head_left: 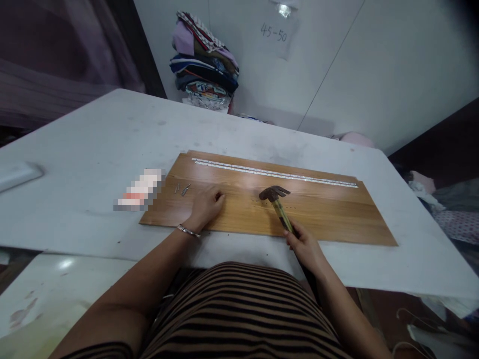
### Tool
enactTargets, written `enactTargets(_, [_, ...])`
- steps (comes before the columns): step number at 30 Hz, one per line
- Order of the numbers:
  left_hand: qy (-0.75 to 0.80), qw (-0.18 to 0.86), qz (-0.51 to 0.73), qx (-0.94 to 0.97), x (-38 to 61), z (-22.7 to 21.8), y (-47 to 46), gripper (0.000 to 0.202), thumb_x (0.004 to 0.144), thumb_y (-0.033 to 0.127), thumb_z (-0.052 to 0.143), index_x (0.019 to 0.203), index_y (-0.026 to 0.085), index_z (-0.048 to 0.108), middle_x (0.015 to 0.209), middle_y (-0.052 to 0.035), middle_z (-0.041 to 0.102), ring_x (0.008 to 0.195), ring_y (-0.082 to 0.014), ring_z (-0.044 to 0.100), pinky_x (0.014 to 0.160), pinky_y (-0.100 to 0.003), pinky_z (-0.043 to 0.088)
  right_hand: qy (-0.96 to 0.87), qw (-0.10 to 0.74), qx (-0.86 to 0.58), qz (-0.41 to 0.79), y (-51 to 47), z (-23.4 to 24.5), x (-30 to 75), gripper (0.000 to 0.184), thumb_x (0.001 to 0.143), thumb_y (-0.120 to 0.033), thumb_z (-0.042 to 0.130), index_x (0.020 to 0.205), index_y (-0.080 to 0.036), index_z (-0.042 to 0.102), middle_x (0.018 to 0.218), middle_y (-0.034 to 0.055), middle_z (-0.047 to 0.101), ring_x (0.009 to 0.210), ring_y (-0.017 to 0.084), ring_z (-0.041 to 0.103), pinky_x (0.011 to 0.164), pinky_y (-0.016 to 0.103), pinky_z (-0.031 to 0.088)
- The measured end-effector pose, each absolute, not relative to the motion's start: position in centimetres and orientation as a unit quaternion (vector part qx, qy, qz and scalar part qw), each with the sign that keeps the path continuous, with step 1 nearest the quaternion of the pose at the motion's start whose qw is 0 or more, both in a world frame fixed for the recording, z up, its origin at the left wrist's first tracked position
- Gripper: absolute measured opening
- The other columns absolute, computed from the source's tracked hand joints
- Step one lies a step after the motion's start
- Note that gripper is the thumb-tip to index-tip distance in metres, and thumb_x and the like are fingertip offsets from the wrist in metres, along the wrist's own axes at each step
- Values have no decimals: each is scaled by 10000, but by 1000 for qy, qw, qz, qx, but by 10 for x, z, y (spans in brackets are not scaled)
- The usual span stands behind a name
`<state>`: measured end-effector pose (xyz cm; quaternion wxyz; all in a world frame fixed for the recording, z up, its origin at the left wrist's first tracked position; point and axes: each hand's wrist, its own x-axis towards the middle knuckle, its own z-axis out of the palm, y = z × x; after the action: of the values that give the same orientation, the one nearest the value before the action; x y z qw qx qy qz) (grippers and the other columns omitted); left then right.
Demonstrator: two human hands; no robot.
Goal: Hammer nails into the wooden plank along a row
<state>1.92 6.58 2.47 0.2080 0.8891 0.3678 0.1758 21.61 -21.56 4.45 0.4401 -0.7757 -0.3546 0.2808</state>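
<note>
My right hand (305, 249) is wrapped round the handle of a claw hammer (279, 207). The hammer's rusty head is over the middle of a brown wooden board (344, 214), with its claw pointing right. Small dark dots run in a row across the board near the head. My left hand (207, 205) rests on the left part of the board with curled fingers. Whatever its fingertips may hold is hidden. Several loose nails (183, 190) lie on the board just left of that hand. Two silvery measuring strips (273, 173) run along the board's far edge.
The board lies on a white table (112, 134). Left of it is a small pixelated item (140, 192). A stack of folded cloth (205, 65) stands by the wall at the back. A white object (18, 174) sits at the left edge, and fabrics (452, 219) lie beyond the right edge.
</note>
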Motion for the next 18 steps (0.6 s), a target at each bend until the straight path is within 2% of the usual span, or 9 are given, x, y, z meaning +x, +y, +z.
enactTargets(8, [364, 213, 172, 890, 20, 27, 66, 172, 884, 287, 486, 808, 209, 620, 902, -78, 703, 894, -234, 637, 818, -361, 483, -348, 431, -783, 283, -218, 48, 216, 526, 857, -447, 616, 1315, -210, 723, 897, 69, 764, 804, 261, 660, 644, 360, 519])
enactTargets(14, [366, 226, 175, 886, 18, 29, 64, 169, 898, 299, 495, 806, 264, 632, 914, -73, 706, 931, -248, 638, 855, -398, 499, -355, 436, -780, 274, -218, 51, 217, 491, 865, -434, 620, 1299, -230, 723, 893, 61, 759, 819, 250, 658, 657, 344, 510])
enactTargets(18, [365, 221, 174, 887, 19, 28, 64, 174, 902, 297, 483, 793, 251, 610, 901, -78, 699, 920, -247, 642, 844, -389, 494, -361, 438, -777, 272, -218, 50, 217, 503, 873, -427, 606, 1319, -219, 709, 898, 61, 751, 804, 236, 650, 646, 331, 505])
